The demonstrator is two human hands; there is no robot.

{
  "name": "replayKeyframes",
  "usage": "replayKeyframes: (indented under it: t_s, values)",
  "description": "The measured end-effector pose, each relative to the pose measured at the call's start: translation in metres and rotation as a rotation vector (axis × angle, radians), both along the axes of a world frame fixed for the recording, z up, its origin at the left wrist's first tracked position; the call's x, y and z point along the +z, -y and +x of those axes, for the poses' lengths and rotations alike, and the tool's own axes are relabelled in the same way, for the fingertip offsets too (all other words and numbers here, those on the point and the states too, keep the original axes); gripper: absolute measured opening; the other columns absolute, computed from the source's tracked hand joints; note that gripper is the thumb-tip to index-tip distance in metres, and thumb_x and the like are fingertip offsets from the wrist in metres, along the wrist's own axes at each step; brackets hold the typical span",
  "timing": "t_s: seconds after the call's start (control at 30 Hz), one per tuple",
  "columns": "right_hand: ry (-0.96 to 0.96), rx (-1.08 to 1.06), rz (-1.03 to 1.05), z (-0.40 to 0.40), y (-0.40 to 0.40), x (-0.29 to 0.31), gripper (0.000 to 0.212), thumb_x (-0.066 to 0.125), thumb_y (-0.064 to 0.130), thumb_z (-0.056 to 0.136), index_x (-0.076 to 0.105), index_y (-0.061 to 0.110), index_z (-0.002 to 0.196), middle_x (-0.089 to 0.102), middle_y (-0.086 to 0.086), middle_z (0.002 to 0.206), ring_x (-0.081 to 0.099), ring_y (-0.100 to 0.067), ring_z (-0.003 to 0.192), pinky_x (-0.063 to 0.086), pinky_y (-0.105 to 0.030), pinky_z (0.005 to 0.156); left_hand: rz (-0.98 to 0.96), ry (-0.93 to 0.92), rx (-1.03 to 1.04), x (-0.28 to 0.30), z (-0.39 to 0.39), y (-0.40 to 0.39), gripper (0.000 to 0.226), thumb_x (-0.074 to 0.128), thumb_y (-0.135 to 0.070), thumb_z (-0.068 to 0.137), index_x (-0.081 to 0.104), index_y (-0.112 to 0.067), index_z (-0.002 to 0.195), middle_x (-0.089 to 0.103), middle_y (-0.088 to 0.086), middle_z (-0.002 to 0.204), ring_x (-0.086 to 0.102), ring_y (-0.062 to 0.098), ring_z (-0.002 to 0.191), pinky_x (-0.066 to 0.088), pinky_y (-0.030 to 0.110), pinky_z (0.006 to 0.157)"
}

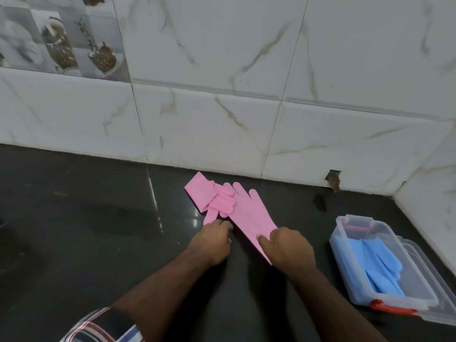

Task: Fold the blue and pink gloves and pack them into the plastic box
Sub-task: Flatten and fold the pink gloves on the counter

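Near the desk's back edge, the left hand pinches one pink glove's fingertip; the right hand presses the other pink glove's cuff. Blue gloves lie inside the plastic box toward the right edge. No writing legible.

The right hand covered the cuff end of the flat pink glove. The plastic box hid part of its lid. Both forearms ran off the picture's bottom edge.
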State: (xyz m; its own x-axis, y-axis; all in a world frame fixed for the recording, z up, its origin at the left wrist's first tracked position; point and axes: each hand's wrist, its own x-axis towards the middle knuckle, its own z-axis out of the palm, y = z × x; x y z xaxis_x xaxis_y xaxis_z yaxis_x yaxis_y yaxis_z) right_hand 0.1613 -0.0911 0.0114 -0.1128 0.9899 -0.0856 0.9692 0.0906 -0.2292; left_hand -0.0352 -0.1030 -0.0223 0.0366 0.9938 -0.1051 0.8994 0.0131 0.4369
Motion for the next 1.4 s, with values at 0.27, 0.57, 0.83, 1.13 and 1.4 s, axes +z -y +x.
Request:
replayKeyframes:
  t_s: [0.27, 0.57, 0.83, 1.13, 1.4]
  values:
    - [-0.143, -0.076, -0.182, 0.031, -0.003, -0.015, 0.034, 0.064, 0.044, 0.085, 0.064, 0.023, 0.111, 0.063, 0.004, 0.113, 0.062, -0.01, 0.094, 0.051, -0.027, 0.084, -0.032, 0.05, -0.012, -0.006, 0.024, -0.014, 0.035, 0.049, -0.018, 0.091, 0.055, -0.02, 0.125, 0.056, 0.004, 0.126, 0.055, 0.021, 0.112, 0.049, 0.04, 0.098]
    - [-0.22, -0.158, -0.251, 0.035, -0.015, -0.02, 0.059, 0.066, 0.035, 0.085, 0.045, 0.015, 0.137, 0.053, -0.005, 0.135, 0.056, -0.02, 0.115, 0.045, -0.028, 0.084, -0.089, 0.064, 0.012, -0.01, 0.042, -0.02, 0.034, 0.053, -0.021, 0.094, 0.059, -0.016, 0.127, 0.055, 0.006, 0.127, 0.056, 0.022, 0.114, 0.048, 0.034, 0.1]
    - [-0.387, -0.243, -0.183, 0.045, -0.024, -0.013, 0.011, 0.059, 0.025, 0.091, 0.065, 0.016, 0.094, 0.067, -0.001, 0.09, 0.063, -0.01, 0.079, 0.054, -0.029, 0.074, -0.12, 0.154, 0.018, -0.001, 0.052, -0.022, 0.032, 0.05, -0.016, 0.093, 0.063, -0.016, 0.122, 0.065, 0.001, 0.125, 0.059, 0.019, 0.116, 0.047, 0.031, 0.101]
    - [-0.46, -0.35, -0.207, 0.069, -0.024, 0.014, 0.016, 0.064, 0.02, 0.084, 0.066, 0.004, 0.083, 0.067, -0.013, 0.084, 0.066, -0.023, 0.076, 0.056, -0.033, 0.067, -0.156, 0.161, 0.02, 0.006, 0.058, -0.02, 0.028, 0.053, -0.018, 0.092, 0.066, -0.018, 0.118, 0.067, 0.0, 0.119, 0.061, 0.019, 0.11, 0.049, 0.028, 0.093]
    - [-0.263, -0.21, -0.371, 0.069, -0.024, -0.008, 0.05, 0.072, 0.034, 0.082, 0.058, 0.011, 0.124, 0.062, -0.008, 0.119, 0.061, -0.02, 0.106, 0.049, -0.034, 0.089, -0.235, 0.062, -0.078, 0.003, 0.071, -0.014, 0.025, 0.057, -0.025, 0.094, 0.069, -0.011, 0.11, 0.07, 0.006, 0.113, 0.063, 0.023, 0.103, 0.051, 0.035, 0.091]
